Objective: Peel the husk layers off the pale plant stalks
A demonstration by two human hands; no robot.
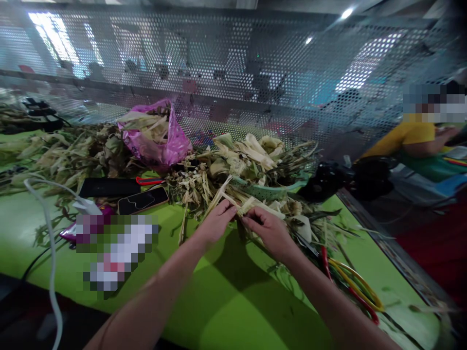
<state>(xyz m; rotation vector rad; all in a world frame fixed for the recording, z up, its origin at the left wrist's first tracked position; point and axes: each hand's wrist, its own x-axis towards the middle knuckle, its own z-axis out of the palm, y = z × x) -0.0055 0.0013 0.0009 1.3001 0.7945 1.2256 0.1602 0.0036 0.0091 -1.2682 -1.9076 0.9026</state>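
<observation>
Over the green table (204, 291), both hands work close together on pale dried corn husk strips (239, 201). My left hand (218, 222) is closed, with thumb and fingers pinching the strips from the left. From the other side my right hand (269, 232) pinches them too, its fingers curled. One narrow strip sticks up beyond the left fingertips. The exact fold between the fingers is partly hidden. Just behind the hands, a green basket (270, 191) holds a heap of dried husks (255, 153). More loose husk pieces (301, 223) lie beside my right hand.
A pink plastic bag (178, 146) of husks stands at the back left. A phone (143, 200), an orange-red handle (149, 181) and a white cable (51, 262) lie left. Scissors with red handles (365, 304) and yellow loops (359, 282) lie right. A person in yellow (418, 133) is farther right.
</observation>
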